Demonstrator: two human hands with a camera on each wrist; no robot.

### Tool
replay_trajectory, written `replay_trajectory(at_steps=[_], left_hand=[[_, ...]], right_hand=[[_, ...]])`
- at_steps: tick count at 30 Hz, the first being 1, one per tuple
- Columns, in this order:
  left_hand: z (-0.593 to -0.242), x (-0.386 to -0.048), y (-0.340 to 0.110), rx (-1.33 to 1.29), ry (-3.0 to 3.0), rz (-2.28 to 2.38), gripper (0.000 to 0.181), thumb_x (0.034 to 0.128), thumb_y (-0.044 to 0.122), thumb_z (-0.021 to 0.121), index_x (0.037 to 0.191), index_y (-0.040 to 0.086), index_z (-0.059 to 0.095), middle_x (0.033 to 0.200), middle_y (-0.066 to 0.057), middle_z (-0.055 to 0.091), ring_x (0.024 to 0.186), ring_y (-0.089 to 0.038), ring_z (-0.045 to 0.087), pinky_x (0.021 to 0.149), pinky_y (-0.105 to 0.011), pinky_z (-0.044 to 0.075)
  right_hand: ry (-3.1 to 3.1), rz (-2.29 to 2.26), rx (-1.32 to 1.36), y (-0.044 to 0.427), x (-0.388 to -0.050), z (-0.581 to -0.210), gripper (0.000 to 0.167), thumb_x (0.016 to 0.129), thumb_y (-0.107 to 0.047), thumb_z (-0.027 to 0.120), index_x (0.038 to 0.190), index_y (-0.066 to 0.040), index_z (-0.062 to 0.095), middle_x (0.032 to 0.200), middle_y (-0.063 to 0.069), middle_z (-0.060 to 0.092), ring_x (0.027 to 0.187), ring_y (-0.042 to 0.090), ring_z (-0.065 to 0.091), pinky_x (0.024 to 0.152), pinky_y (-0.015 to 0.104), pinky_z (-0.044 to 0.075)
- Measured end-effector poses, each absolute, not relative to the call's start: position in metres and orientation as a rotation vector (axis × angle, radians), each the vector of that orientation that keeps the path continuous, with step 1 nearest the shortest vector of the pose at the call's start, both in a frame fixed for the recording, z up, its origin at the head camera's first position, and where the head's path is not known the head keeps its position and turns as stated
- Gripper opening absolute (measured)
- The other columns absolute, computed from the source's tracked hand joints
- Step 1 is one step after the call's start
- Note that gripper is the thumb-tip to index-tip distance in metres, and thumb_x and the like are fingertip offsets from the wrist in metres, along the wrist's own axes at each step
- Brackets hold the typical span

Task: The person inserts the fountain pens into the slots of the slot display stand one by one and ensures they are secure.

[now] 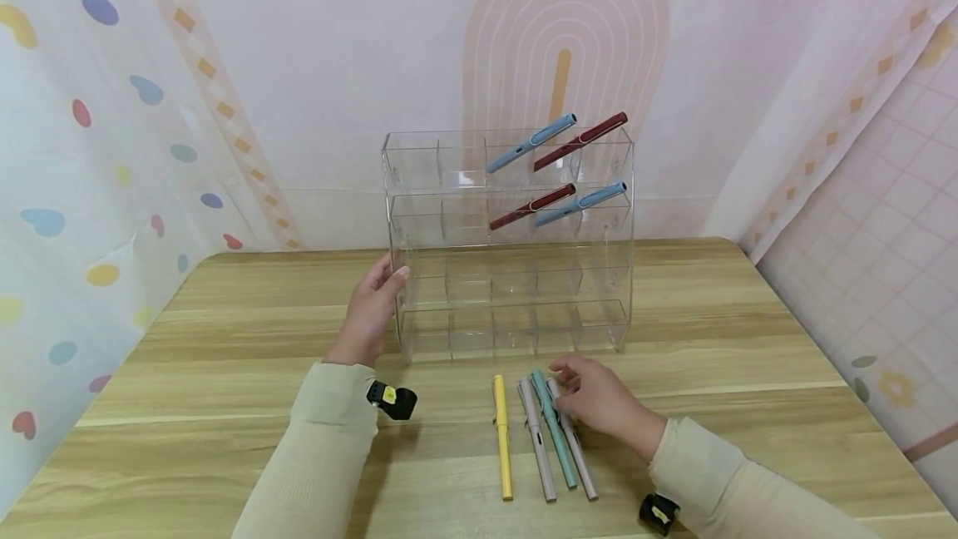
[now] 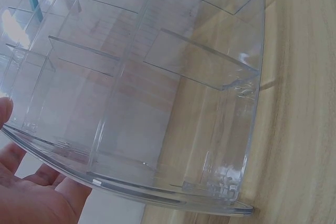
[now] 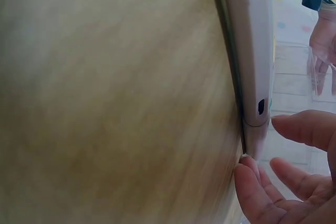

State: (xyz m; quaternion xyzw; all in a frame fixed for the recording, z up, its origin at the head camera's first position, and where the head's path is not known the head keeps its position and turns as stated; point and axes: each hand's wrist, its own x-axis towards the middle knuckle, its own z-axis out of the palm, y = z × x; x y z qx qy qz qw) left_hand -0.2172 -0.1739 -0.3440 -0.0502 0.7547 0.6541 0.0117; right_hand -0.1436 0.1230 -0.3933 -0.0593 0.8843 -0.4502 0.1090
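Four pens lie roughly side by side on the bench point(image 1: 711, 289), ends toward the clear rack point(image 1: 516, 304): yellow pen point(image 1: 503, 439), left grey pen point(image 1: 538, 443), teal pen point(image 1: 555, 431), right grey pen point(image 1: 580, 452). Yellow sits a little apart; the other three bunch close. Probably laid this way, just before the rack, to be within easy reach.

Rack stands upright. Its top two tiers carry an upper blue pen point(image 1: 532, 144), upper red pen point(image 1: 581, 141), lower red pen point(image 1: 533, 207) and lower blue pen point(image 1: 580, 205), all leaning to the right, likely because the compartments are wider than the barrels.

Left grip point(image 1: 370, 306): closed on the rack's left side panel, thumb in front, fingers behind. Presumably steadying it; clear plastic looks light enough to slide.

Right grip point(image 1: 602, 398): part-open, loose, thumb and fingertips parted about the rack-side end of the right grey pen. No firm pinch visible; whether skin touches barrel, cannot tell. Pen rests on the bench.
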Motion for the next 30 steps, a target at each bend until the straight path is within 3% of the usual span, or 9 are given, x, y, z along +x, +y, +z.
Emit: replay_trajectory(at_steps=[9,21,30], left_hand=[[-0.344,-0.217,-0.174,-0.158,2.348,2.048,0.053,0.1041,0.029,0.042,0.154,0.019,0.026,0.154,-0.011,0.031,0.141,-0.032,0.027,0.112,-0.055,0.023],[-0.344,-0.217,-0.174,-0.149,2.341,2.047,0.054,0.1041,0.029,0.042,0.154,0.019,0.025,0.155,-0.011,0.029,0.142,-0.031,0.024,0.113,-0.054,0.021],[-0.344,-0.218,-0.174,-0.153,2.342,2.053,0.053,0.104,0.03,0.042,0.154,0.018,0.026,0.154,-0.012,0.031,0.141,-0.032,0.026,0.112,-0.055,0.022]], right_hand=[[2.66,-1.201,-0.229,0.121,-0.146,-0.393,0.047,0.072,0.009,0.068,0.118,0.006,0.062,0.099,0.012,0.063,0.08,0.018,0.055,0.062,0.029,0.047],[2.651,-1.084,-0.244,0.116,-0.15,-0.388,0.042,0.073,0.009,0.064,0.114,0.007,0.064,0.077,0.004,0.056,0.063,0.014,0.051,0.055,0.026,0.044],[2.66,-1.062,-0.24,0.116,-0.154,-0.389,0.032,0.072,0.006,0.067,0.103,0.003,0.065,0.078,0.004,0.06,0.064,0.015,0.054,0.059,0.028,0.047]])
